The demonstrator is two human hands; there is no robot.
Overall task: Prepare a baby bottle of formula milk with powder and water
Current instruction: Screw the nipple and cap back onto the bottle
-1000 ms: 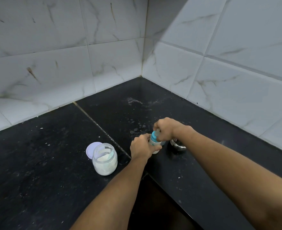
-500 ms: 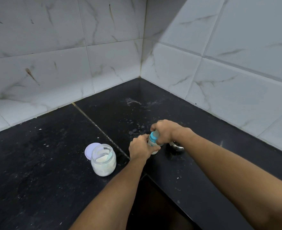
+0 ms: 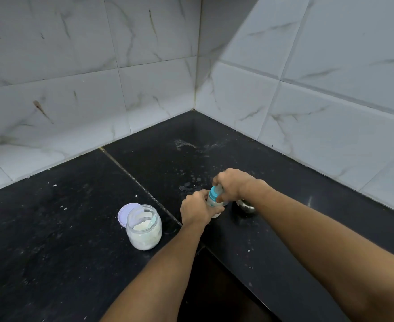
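Observation:
A small baby bottle (image 3: 212, 199) with a blue collar stands on the black counter, near the inner corner of the counter's front edge. My left hand (image 3: 196, 209) wraps around the bottle's body. My right hand (image 3: 232, 183) grips the top, over the clear cap and blue ring. Most of the bottle is hidden by my fingers. An open glass jar (image 3: 144, 227) of white powder, with a scoop inside, stands to the left. Its pale lilac lid (image 3: 125, 212) lies flat behind it.
A small steel vessel (image 3: 245, 206) sits just right of the bottle, partly behind my right wrist. White tiled walls meet in a corner behind. Water drops and powder specks mark the counter (image 3: 75, 228). The counter's front edge drops off beneath my arms.
Both hands stay on the bottle; my right hand has shifted slightly around the top. Jar, lid and vessel have not moved.

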